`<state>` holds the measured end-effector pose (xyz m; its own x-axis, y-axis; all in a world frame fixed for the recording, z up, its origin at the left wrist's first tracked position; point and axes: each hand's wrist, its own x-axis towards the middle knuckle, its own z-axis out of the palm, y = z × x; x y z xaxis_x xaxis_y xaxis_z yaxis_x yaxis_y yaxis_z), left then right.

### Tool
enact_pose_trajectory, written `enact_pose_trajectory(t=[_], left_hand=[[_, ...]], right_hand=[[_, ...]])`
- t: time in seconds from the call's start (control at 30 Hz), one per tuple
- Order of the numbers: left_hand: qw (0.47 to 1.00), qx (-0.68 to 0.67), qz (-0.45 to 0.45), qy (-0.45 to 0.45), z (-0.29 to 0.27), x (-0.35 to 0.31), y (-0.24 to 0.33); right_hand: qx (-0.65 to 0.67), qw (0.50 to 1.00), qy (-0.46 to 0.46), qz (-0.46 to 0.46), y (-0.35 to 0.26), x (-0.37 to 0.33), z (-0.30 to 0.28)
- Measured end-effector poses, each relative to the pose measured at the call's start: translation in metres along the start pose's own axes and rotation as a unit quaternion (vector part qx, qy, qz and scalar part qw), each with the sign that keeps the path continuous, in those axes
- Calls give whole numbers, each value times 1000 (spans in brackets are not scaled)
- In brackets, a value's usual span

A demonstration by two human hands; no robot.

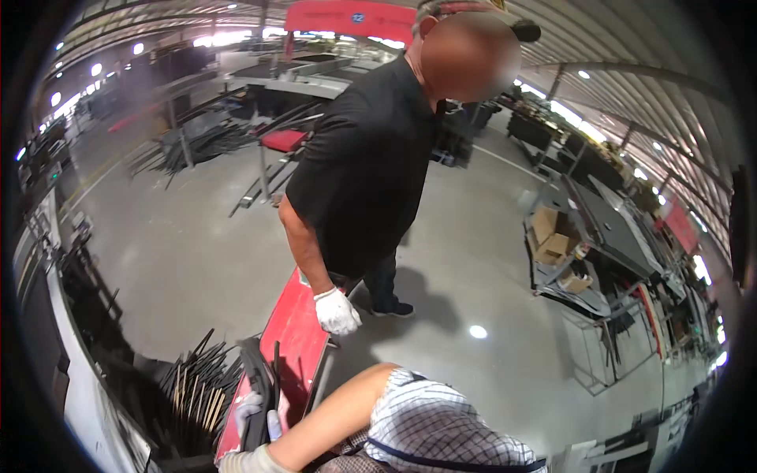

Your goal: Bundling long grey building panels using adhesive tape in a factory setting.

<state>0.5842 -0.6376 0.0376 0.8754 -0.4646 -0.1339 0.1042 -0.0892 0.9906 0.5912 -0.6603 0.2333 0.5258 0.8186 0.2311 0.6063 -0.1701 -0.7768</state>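
A bundle of black strips [259, 386] stands over the long red bench [289, 331] at the lower left. Greyish glove fingers, seemingly my left hand [251, 407], wrap round these strips; the rest of that hand is hidden. My right arm, in a checkered short sleeve, reaches across from the lower right. At its end my right hand [254, 460], in a pale knitted glove, is close beside the strips, its fingers cut off by the lower edge. Across the bench stands a person in a black shirt [367, 150], whose white-gloved hand [337, 312] is by the bench's right edge.
Many thin black and tan strips [197, 398] are heaped left of the bench. A pale machine edge [87, 394] runs along the left. To the right stands a metal-framed table [619, 236] with cardboard boxes [552, 236] beside it. More strips [201, 146] lie farther back.
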Motion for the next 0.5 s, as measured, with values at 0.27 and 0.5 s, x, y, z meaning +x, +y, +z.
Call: enact_pose_trajectory(t=[0.27,0.5], left_hand=[[912,-44,-146,-382,27,-40,-87],[958,27,-90,-273,6,4,-37]], right_hand=[[-249,740,219,584,158,-274,43],[108,645,115,748,115,-417,109]])
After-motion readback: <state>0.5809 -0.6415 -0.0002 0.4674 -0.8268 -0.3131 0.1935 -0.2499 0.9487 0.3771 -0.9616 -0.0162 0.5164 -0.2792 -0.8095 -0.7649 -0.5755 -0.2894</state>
